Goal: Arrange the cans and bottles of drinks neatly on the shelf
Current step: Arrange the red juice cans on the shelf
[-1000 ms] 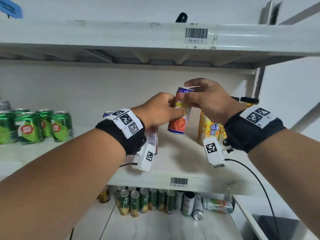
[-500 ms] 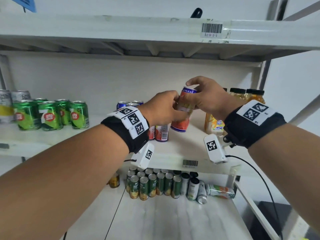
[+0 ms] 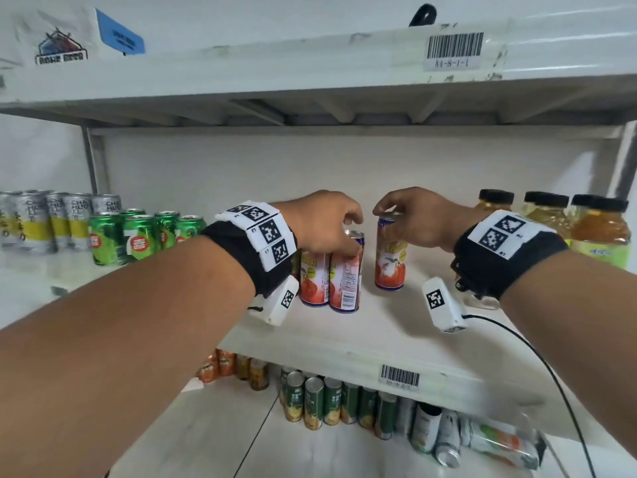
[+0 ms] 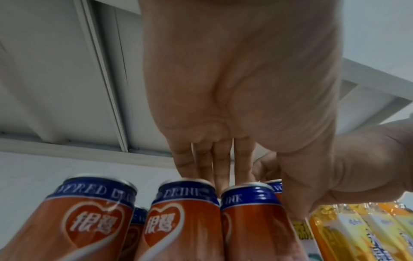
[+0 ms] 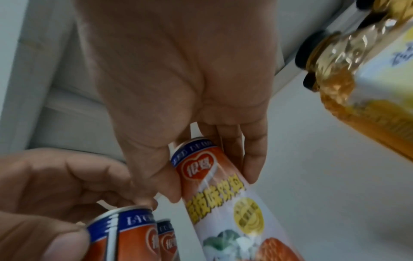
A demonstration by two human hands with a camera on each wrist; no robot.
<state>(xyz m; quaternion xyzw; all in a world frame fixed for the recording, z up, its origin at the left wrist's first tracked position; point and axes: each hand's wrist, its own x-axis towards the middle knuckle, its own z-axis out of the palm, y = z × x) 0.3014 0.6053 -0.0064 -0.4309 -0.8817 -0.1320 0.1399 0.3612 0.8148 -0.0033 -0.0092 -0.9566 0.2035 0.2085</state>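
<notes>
Red-and-white can: a tall aluminium lychee-drink can with a blue collar (image 3: pixel 390 251) stands upright on the white middle shelf board (image 3: pixel 344 334), pinched at its rim from above by the right hand (image 3: pixel 418 219).
Left hand: the left hand (image 3: pixel 327 219) curls over the top of the nearest of the matching red cans (image 3: pixel 345 270), fingertips on the rim, at 9 o'clock of the held one.
Gap: the held can stands just beside the group, not touching.
Doing it well: slide it to 9 o'clock until the walls meet, label turned forward (the left hand should brace the group against tipping).
Shelf contents: green soda cans (image 3: pixel 138 238) and silver-yellow cans (image 3: pixel 32 222) far at 9 o'clock; black-capped amber tea bottles (image 3: pixel 599 232) at 3 o'clock.
Lower shelf: green-labelled tins (image 3: pixel 331 401) in a row, some lying down.
</notes>
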